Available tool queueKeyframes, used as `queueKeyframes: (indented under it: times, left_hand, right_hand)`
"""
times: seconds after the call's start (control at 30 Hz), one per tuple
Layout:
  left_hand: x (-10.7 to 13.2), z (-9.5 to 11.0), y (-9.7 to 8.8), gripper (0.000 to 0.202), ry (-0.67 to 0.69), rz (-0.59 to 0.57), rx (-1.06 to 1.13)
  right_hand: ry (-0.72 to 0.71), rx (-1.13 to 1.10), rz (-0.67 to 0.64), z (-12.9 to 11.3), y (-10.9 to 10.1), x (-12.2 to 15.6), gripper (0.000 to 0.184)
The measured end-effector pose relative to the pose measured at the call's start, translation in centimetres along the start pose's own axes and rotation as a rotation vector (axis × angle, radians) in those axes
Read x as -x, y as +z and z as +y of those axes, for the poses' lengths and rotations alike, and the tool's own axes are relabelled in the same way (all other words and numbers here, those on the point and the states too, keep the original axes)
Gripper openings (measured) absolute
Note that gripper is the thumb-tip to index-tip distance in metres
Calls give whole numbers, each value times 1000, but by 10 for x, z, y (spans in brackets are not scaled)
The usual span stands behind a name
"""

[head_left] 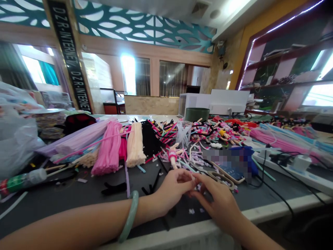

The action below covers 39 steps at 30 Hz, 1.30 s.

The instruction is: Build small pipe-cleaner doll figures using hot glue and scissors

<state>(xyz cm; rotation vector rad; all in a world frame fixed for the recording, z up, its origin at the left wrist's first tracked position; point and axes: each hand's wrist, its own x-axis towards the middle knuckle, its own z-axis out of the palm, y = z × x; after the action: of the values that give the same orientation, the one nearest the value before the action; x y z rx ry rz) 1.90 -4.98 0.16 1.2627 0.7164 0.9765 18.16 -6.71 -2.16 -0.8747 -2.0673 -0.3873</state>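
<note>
White pipe-cleaner piece point(193, 177) pinched between left hand point(173, 191) and right hand point(214, 198).

Slumped over the left end of the gray table point(49, 205), a crumpled clear plastic bag point(18, 135). Farther back, a dark green round box point(197, 114) just beside white cartons point(229, 101). Along the right side, a white power strip point(293, 170) trailing black cables point(275, 194). Above and beyond, a tall black banner with white lettering point(69, 55), a teal cutout panel point(137, 27), curtained windows point(142, 76), and lit shelves point(283, 66) next to a yellow wall point(241, 45).
</note>
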Motion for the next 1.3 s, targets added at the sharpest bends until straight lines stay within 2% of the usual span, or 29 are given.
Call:
queueKeyframes:
  times: [0.3, 0.5, 0.63, 0.83, 1.17, 1.3]
  left_hand:
    - [-3, -5, -2, 26, -2, 15, 36]
    - [-2, -2, 0, 23, 8, 42, 29]
    - [-5, -3, 0, 21, -3, 57, 10]
    - [-2, -4, -2, 13, 134, 95, -87]
    - [2, 0, 2, 7, 83, 124, -70]
    - [1, -3, 0, 7, 132, 114, -104]
  right_hand:
    - [26, -10, 8, 2, 2, 2, 33]
    - [5, -66, -7, 1, -2, -1, 11]
    - [-37, -67, 26, 3, 0, 0, 14]
    - [-91, -27, 50, 6, 3, 3, 14]
    - [-121, 27, 98, 1, -1, -2, 15]
    - [-113, 25, 84, 1, 0, -2, 14]
